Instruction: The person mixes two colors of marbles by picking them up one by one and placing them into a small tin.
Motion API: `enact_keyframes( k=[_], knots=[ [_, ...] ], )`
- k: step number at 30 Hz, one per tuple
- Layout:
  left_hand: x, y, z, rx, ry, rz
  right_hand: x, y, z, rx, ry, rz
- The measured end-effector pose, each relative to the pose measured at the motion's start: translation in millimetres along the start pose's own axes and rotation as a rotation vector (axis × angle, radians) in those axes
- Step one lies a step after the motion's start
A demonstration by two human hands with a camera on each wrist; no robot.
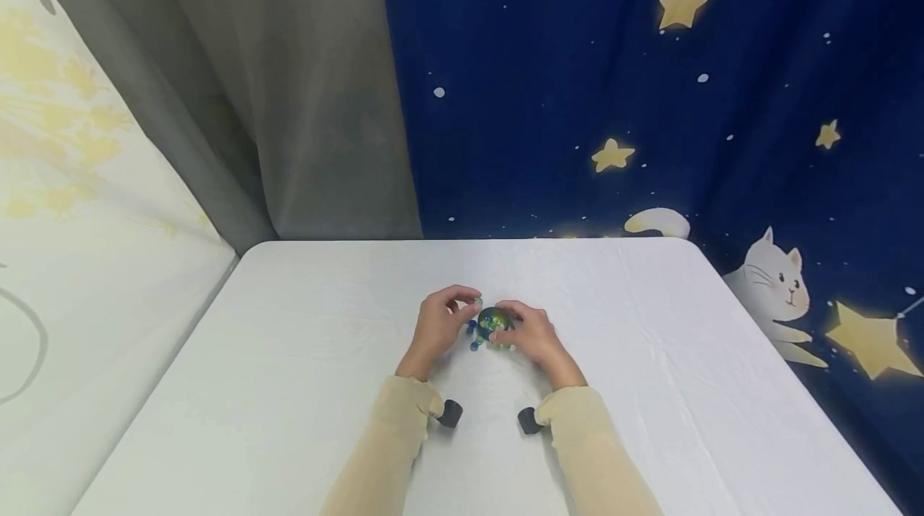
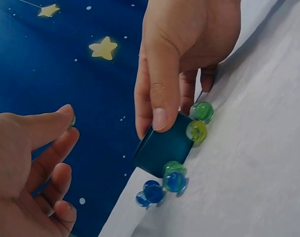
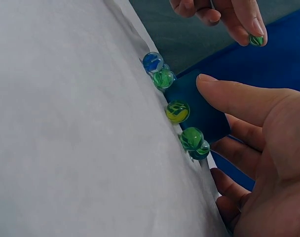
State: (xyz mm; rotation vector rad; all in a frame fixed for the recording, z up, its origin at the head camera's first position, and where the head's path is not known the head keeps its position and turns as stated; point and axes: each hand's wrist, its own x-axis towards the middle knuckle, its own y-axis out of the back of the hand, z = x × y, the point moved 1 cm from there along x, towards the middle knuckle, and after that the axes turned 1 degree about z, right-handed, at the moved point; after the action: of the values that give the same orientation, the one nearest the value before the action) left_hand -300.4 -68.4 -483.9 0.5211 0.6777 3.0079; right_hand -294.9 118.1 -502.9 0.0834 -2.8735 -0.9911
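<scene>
One teal cup [image 2: 166, 152] sits on the white table [image 1: 216, 420]. By the head view, at least six loose marbles [image 2: 196, 131] ring its five-to-nine o'clock side; the right hand [image 1: 532, 333], at three, grips it; the left hand [image 1: 439, 325], at nine, pinches one green marble [image 3: 256, 40]. Only that view looks inside, showing yellow-green patches.

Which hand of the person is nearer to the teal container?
Right. The right hand grips the teal container; the left hand is apart from it, to its left in the head view, pinching a green marble.
</scene>
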Motion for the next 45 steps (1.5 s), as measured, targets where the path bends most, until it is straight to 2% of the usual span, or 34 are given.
enact_keyframes(
  k=[4, 14, 25, 36, 45],
  knots=[
    [-1.1, -2.2, -0.4, -0.011, 0.022, 0.015, 1, -1, 0, -0.004, 0.003, 0.004],
    [-1.8, -4.5, 0.0, -0.024, 0.02, 0.021, 1, -2, 0, -0.007, 0.011, 0.011],
    [-0.8, -2.6, -2.3, -0.017, 0.026, -0.002, 1, -1, -1, -0.01, -0.003, 0.001],
    [0.5, 1.9, -8.4, 0.089, 0.094, -0.121, 0, 1, -3, 0.004, -0.021, -0.001],
    [-2.2, 5.2, -14.7, 0.12, 0.047, -0.23, -1, -1, 0, 0.026, -0.003, -0.004]
  ],
)
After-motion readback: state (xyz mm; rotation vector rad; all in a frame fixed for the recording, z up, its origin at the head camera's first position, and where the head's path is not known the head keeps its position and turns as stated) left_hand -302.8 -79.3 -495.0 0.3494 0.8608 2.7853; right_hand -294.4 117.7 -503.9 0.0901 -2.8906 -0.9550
